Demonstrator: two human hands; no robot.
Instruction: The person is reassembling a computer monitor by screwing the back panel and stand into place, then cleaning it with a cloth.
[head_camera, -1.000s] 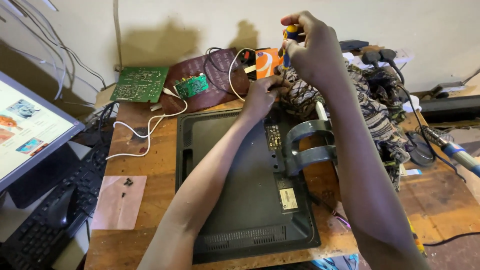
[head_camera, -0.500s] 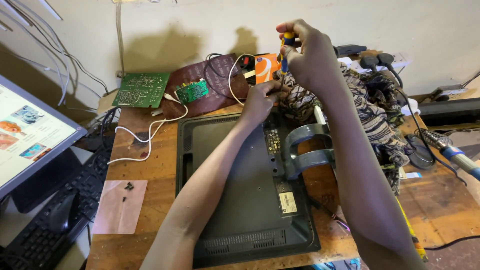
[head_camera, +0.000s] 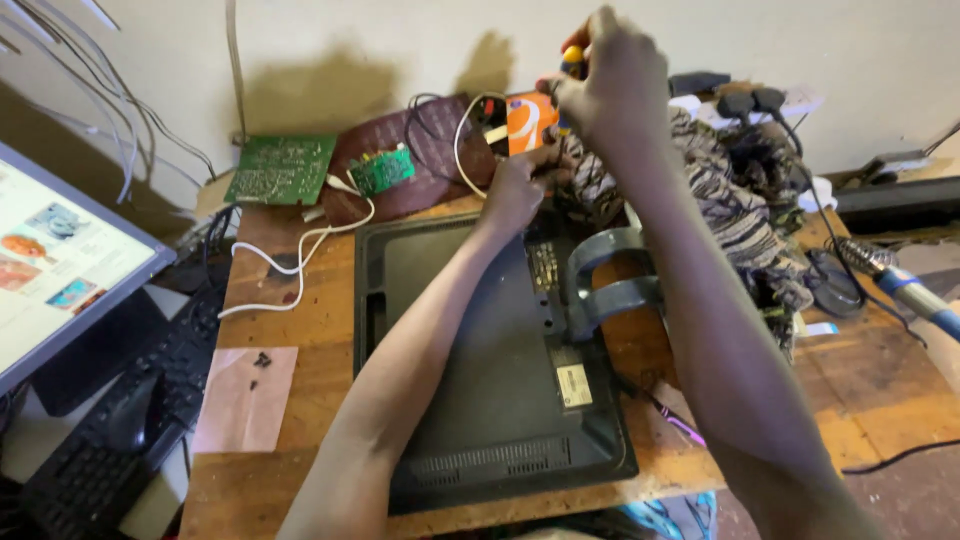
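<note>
Black monitor (head_camera: 470, 370) lying face down on the wooden table (head_camera: 300, 340), grey stand bracket (head_camera: 610, 280) bolted at its right side. Right hand (head_camera: 610, 85) clenched round the yellow-topped handle of a screwdriver (head_camera: 571, 62), held upright over the far edge of the casing; shaft and tip hidden behind the hand, so contact with a screw impossible to confirm. Left hand (head_camera: 515, 190) pressed down at the far edge of the back cover, fingers curled near the tool's working point, whether gripping anything impossible to tell. Probable risks, judged from this: tip slipping off the screw head and jabbing the left hand fingers close beside it, or gouging the plastic. Casing jutting slightly past the near table edge, so a hard push could shift it. Tiny dark screws (head_camera: 262, 359) loose on the pink paper (head_camera: 245, 400) at left, easily swept off by an elbow. White cable (head_camera: 290, 270) trailing from the small green board (head_camera: 381, 170) towards the left, liable to snag. Larger green circuit board (head_camera: 280, 168) leaning at the wall, soldering iron (head_camera: 895, 280) at far right, striped cloth (head_camera: 730, 200) heaped nearby.
</note>
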